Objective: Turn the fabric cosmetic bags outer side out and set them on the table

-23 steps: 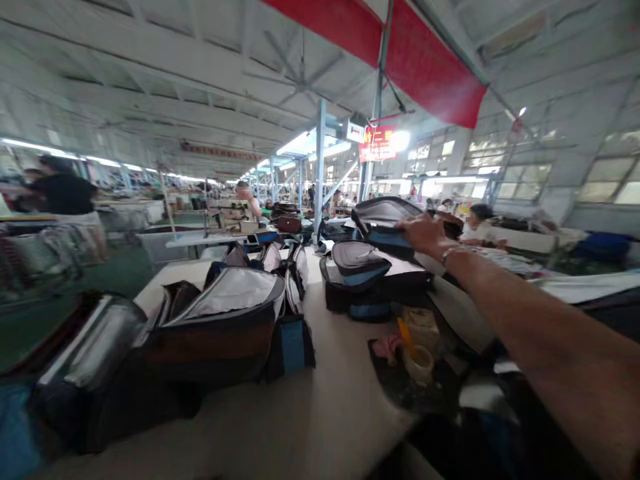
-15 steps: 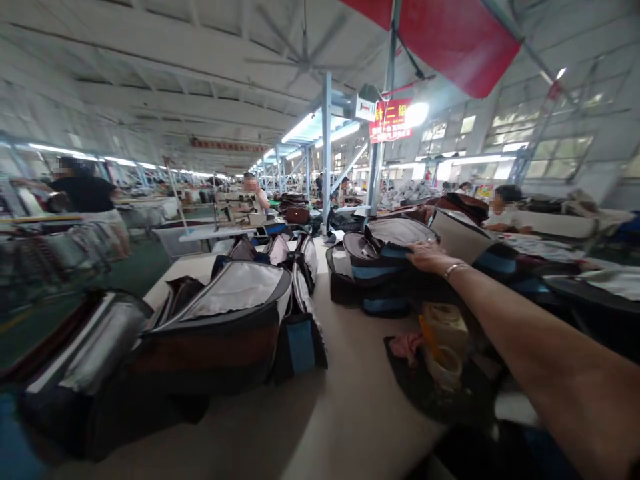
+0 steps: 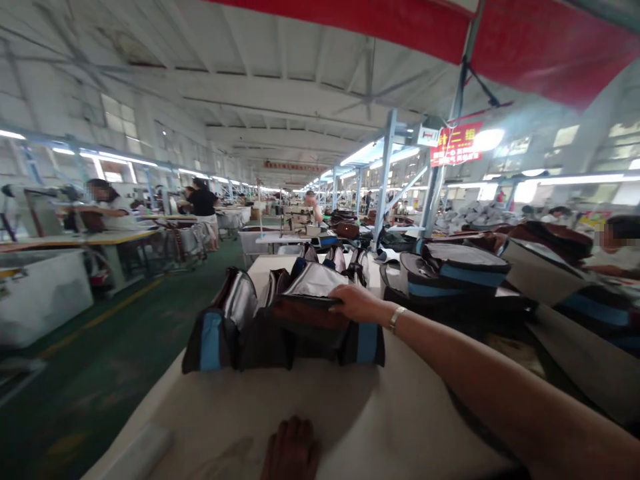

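My right hand (image 3: 356,303) reaches out from the lower right and is closed over the top rim of an open bag (image 3: 295,323). The bag is brown and black with blue side panels and a silver lining, and it stands on the white table (image 3: 280,407). A bracelet shows on that wrist. My left hand (image 3: 293,452) lies on the table at the bottom edge. Only its fingers show, lying flat with nothing in them.
More open bags (image 3: 330,260) stand behind the held one. A stack of closed black and blue bags (image 3: 453,270) sits to the right. A green floor aisle (image 3: 100,347) runs along the table's left edge. People work at sewing tables (image 3: 107,237) on the left and far back.
My right hand left the stack of bags on the right and swung left onto the open bag's rim. The view turned left and down, and my left hand came into sight.
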Tool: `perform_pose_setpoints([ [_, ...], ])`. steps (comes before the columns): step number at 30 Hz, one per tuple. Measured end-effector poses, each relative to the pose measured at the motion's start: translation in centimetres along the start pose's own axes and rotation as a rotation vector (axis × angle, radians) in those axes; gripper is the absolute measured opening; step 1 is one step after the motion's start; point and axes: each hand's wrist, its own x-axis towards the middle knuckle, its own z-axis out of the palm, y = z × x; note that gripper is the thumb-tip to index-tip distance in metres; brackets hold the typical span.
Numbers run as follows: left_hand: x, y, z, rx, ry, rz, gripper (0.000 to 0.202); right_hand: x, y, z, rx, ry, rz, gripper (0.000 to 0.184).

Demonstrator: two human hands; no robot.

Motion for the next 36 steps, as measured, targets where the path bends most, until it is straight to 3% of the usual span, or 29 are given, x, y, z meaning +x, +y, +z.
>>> perform_pose_setpoints([
  [2, -0.6, -0.2, 0.2, -0.195, 0.135, -0.01, 0.04, 0.5, -0.9, -1.1, -0.011, 0.077, 0.082, 0.012],
  [5, -1.3, -0.4, 0.0, -0.478, 0.319, 0.004, 0.032, -0.6, -2.4, -5.3, -0.006, 0.281, 0.22, 0.023],
  [7, -1.6, -0.8, -0.9, -0.577, 0.398, -0.025, 0.036, -2.9, -4.1, -8.3, 0.033, 0.397, 0.281, 0.034],
  [9, -2.1, -1.3, -3.3, -0.669, 0.516, -0.126, 0.048, -6.2, -6.4, -10.2, 0.096, 0.453, 0.291, 0.043],
  [12, -3.7, -2.0, -10.3, -0.753, 0.729, -0.251, 0.061, -11.7, -10.7, -10.2, 0.439, 0.512, 0.245, 0.046],
  [15, -6.9, -1.9, -19.8, -0.845, 0.932, -0.023, 0.057, -15.9, -15.1, -7.6, 0.88, 0.492, 0.213, 0.044],
  [16, -8.1, -1.7, -22.6, -0.848, 0.931, 0.066, 0.058, -16.9, -16.4, -6.4, 0.973, 0.453, 0.211, 0.045],
  [18, -10.4, -1.2, -26.8, -0.814, 0.848, 0.144, 0.057, -18.7, -18.9, -3.8, 1.142, 0.353, 0.208, 0.046],
  [20, -12.1, -1.2, -28.5, -0.767, 0.734, 0.152, 0.058, -20.4, -21.1, -1.0, 1.307, 0.24, 0.209, 0.048],
  [24, -14.1, -1.9, -27.1, -0.727, 0.568, 0.064, 0.053, -23.8, -23.7, 4.7, 1.428, 0.096, 0.318, 0.065],
  [27, -14.9, -2.0, -25.3, -0.739, 0.438, 0.001, 0.045, -25.9, -23.8, 6.5, 1.346, -0.018, 0.357, 0.073],
  [30, -15.5, -0.8, -24.3, -0.943, 0.128, 0.05, 0.046, -26.3, -21.8, 4.4, 1.139, -0.386, 0.224, 0.063],
  [31, -15.8, -0.1, -24.1, -1.016, 0.001, 0.088, 0.046, -26.0, -20.8, 2.8, 1.026, -0.557, 0.134, 0.058],
  [33, -16.3, 1.8, -23.9, -1.102, -0.198, 0.168, 0.045, -25.0, -18.8, -0.8, 0.901, -0.731, -0.002, 0.052],
  [34, -16.7, 3.0, -23.9, -1.116, -0.271, 0.203, 0.043, -24.4, -18.0, -2.5, 0.771, -0.721, -0.066, 0.049],
  [36, -17.4, 5.4, -24.2, -1.124, -0.375, 0.252, 0.034, -23.4, -17.5, -5.4, 0.832, -0.367, -0.03, 0.05],
])
